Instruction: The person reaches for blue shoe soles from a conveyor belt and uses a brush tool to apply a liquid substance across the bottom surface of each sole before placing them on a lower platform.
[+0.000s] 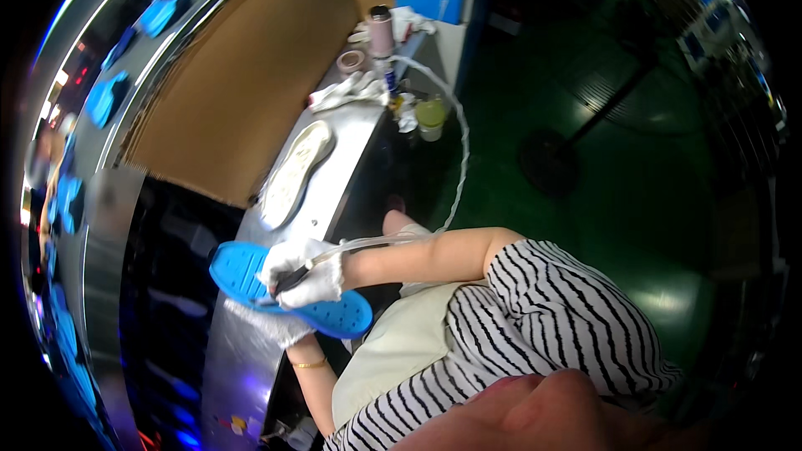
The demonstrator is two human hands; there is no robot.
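Observation:
A blue shoe sole [336, 315], dotted with small holes, is held over the metal bench. My left hand [266, 323], in a white knit glove, grips its edge from the near side; some of its fingers are hidden beneath the sole. Over the middle of the sole is my right hand [307, 274], also gloved in white and closed round a slim black hand tool [292, 279]. From that tool a pale flexible tube [462, 138] trails along my forearm and loops up to the back. A white sole [294, 174] lies on the bench beyond.
A large cardboard sheet [242, 75] stands along the bench [347, 138]. Spare white gloves [349, 92], a tape roll [351, 61], a pink bottle [380, 31] and a yellow-green cup [430, 117] sit at the far end. Blue pieces [106, 98] lie along a line at left.

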